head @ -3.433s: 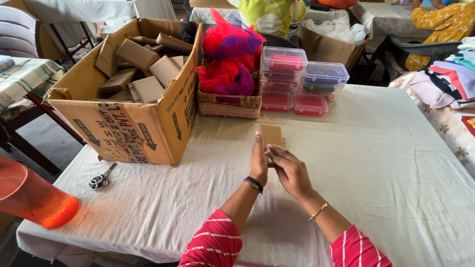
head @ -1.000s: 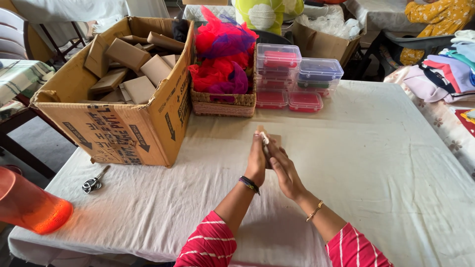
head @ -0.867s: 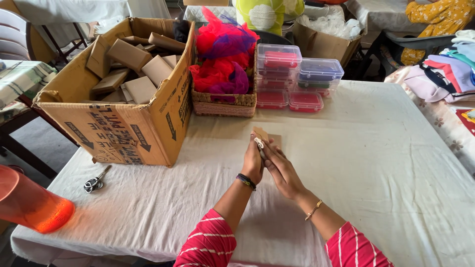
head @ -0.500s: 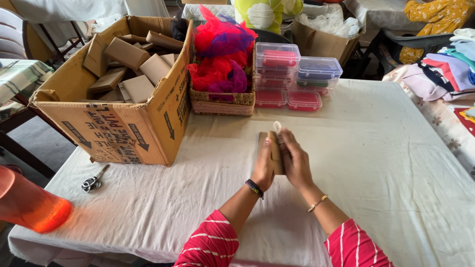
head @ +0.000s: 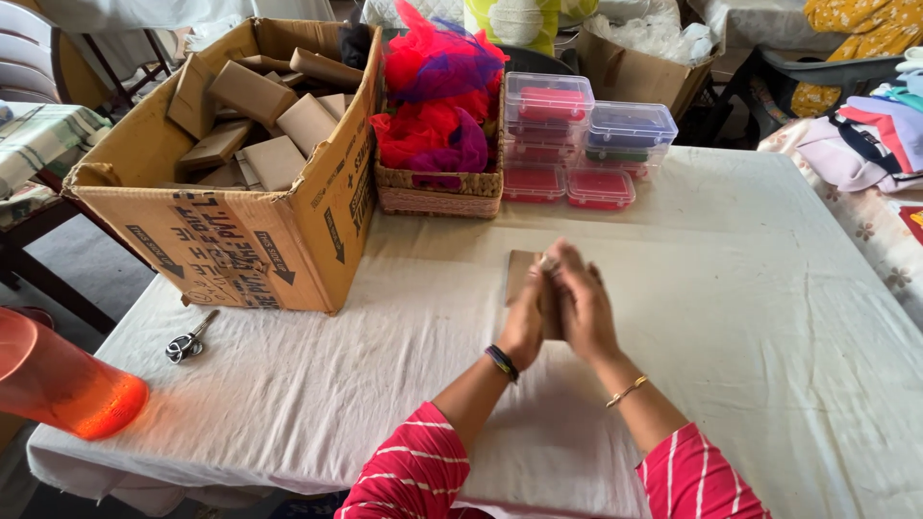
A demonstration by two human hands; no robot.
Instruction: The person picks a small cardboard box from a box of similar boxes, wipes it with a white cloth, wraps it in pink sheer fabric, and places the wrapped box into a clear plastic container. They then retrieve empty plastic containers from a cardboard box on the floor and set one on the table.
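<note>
Cardboard piece (head: 520, 273), small and brown, sits at centre frame between the two hands, just above the white-clothed desk (head: 769, 317). Only its left edge and upper corner show; the rest is hidden by the palms.

Left hand (head: 527, 317) and right hand (head: 583, 312) pressed together around it, fingers (head: 562, 261) close, narrow, pointing away toward the top of the frame. Whether the piece rests on the cloth or is lifted slightly: cannot tell. Dark band on the left wrist, thin gold bangle on the right.

Change noted: a few seconds ago the card stood flat and upright at the fingertips, its face plainly visible. About a second ago it was nearly swallowed edge-on between the palms. Half a second ago it was gripped between both hands, and now the left hand has slid so the card's left edge pokes out. Reads as pressing or creasing work on the card, hands working it over again; judged mid-fold, not finished.

Surroundings: large open cardboard box (head: 240, 183) at upper left, full of small brown boxes. Woven basket (head: 437, 197) of red and purple netting beside it. Stacked clear plastic containers (head: 582, 139) at upper centre. Scissors (head: 187, 341) at left on the cloth. Orange translucent vessel (head: 58, 384) at lower left corner.
</note>
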